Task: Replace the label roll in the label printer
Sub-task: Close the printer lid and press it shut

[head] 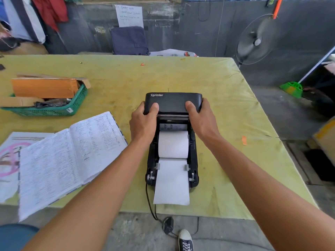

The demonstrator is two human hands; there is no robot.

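We grip the lid (173, 102) of the printer (172, 142) with both hands: left hand (144, 122) clamped on its left end, right hand (200, 118) on its right. The printer sits near the table's (217, 105) near edge, lid raised. The roll (173, 144) lies inside, its paper trailing over that edge.

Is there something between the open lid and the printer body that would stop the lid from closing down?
Nothing visible blocks it. Both hands, left hand and right hand, hold the raised lid. Below it, the label roll sits in its bay and the paper strip lies flat out the front of the printer.
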